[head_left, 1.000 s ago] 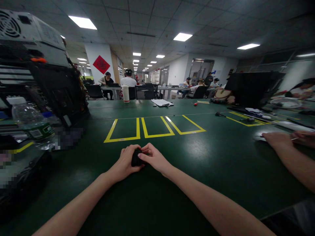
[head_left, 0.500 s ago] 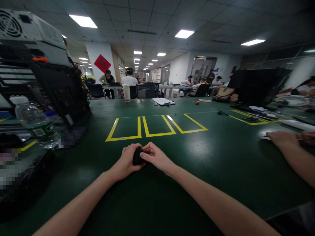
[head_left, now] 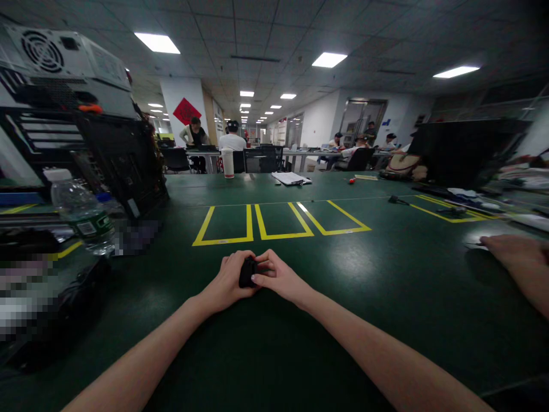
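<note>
A small black object [head_left: 247, 273], boxy and too dark to name, is held between my two hands just above or on the green table [head_left: 343, 320]. My left hand [head_left: 229, 280] wraps round its left side, with the thumb below and the fingers over the top. From the right, my right hand [head_left: 281, 278] pinches at it with thumb and fingertips. Part of the object is covered by my fingers. Beyond my hands lie three frames of yellow tape [head_left: 285, 235] on the tabletop.
At left are a plastic water bottle [head_left: 81, 212], a black computer case [head_left: 124, 154] and a power supply [head_left: 68, 57]. Farther back stand a white cup [head_left: 227, 163] and a clipboard [head_left: 291, 178]. A co-worker's hand [head_left: 510, 252] is at right.
The whole view has shifted slightly, so things appear farther right. Both hands keep hold of the black object, with the right fingers slightly changed around it.
</note>
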`<state>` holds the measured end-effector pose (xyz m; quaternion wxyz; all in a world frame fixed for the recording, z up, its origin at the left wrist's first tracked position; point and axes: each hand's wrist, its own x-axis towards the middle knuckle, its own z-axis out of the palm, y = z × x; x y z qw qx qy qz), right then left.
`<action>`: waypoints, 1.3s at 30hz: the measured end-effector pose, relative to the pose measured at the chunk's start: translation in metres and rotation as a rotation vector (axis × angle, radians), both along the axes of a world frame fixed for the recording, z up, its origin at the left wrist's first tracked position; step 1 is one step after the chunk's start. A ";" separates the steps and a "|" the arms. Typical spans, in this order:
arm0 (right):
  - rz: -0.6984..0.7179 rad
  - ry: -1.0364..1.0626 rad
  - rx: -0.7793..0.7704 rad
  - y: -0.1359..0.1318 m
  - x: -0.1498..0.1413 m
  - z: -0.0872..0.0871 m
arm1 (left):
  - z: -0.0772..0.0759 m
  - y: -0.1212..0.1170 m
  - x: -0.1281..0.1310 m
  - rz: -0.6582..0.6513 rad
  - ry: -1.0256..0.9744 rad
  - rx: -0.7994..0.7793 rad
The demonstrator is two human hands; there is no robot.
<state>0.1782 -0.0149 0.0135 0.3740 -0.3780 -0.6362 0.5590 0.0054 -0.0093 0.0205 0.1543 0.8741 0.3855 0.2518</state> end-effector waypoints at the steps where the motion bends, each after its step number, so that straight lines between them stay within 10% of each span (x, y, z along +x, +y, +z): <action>1: -0.016 -0.003 0.014 0.000 -0.001 0.000 | -0.001 0.000 0.000 0.002 -0.004 0.005; 39: -0.008 0.007 0.010 0.000 -0.002 0.003 | 0.009 -0.004 -0.003 -0.030 -0.021 -0.037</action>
